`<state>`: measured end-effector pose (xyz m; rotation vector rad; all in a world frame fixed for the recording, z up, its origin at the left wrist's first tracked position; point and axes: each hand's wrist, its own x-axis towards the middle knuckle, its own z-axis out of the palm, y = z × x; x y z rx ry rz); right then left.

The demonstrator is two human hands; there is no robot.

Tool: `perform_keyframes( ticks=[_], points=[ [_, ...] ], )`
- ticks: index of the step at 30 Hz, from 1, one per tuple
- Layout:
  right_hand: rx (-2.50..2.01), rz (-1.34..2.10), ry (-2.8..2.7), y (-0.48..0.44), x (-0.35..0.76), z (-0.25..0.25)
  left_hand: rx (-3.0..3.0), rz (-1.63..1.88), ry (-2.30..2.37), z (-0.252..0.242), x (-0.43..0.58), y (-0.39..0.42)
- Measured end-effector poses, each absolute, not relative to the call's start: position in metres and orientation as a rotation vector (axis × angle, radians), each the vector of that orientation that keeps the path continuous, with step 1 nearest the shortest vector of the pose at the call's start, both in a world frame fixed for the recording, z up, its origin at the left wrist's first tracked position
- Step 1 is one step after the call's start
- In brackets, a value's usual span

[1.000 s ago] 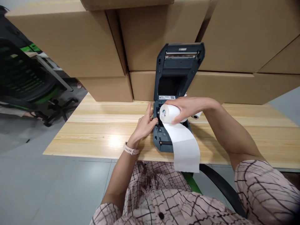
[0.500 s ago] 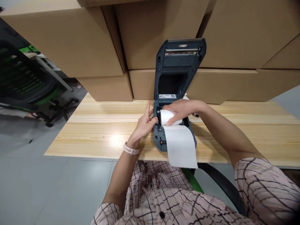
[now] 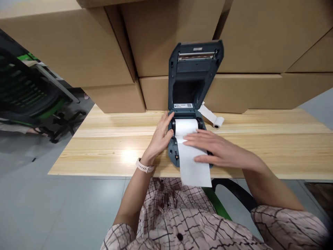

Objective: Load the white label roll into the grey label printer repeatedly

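At frame centre the paper roll (image 3: pixel 186 127) is seated, the printer lid (image 3: pixel 194 72) still raised, the base (image 3: pixel 172 157) braced by the splayed left hand (image 3: pixel 160 138), the strip (image 3: pixel 194 172) overlain by the extended right hand (image 3: pixel 220 149), nothing gripped.

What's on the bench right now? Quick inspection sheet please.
Surface: wooden table, glare spot on its left half.
Job's things: printer, lid up; paper roll in its base, loose end running out past the printer's front.
Clutter: small spool of white paper, partly unwound, right of the printer.
Grip: left hand at the printer's left edge; right hand over the loose end, fingers extended, contact unclear.
Cables: nothing seen.
Surroundings: cardboard boxes behind the printer; dark chair beyond the table's left end.
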<state>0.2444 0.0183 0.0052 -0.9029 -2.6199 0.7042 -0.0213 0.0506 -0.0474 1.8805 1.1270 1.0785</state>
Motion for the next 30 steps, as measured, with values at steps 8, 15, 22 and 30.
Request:
perform_keyframes(
  ticks=[8, 15, 22, 30],
  points=[
    [-0.886, 0.723, -2.503, -0.015, 0.251, -0.009, 2.347, 0.923, 1.353, -0.027, -0.013, 0.027],
    [-0.874, 0.459, -1.874, 0.036, 0.265, 0.042, 2.373, 1.035, 1.180, -0.042, -0.005, -0.036],
    [-0.926, 0.885, -1.462, 0.175, 0.244, 0.113, 2.410, 1.136, 1.077, -0.051, 0.005, -0.084],
    [-0.662, 0.750, -1.563, 0.076, 0.239, 0.059, 1.815, 1.582, 1.170, -0.035, -0.019, -0.099]
  ],
)
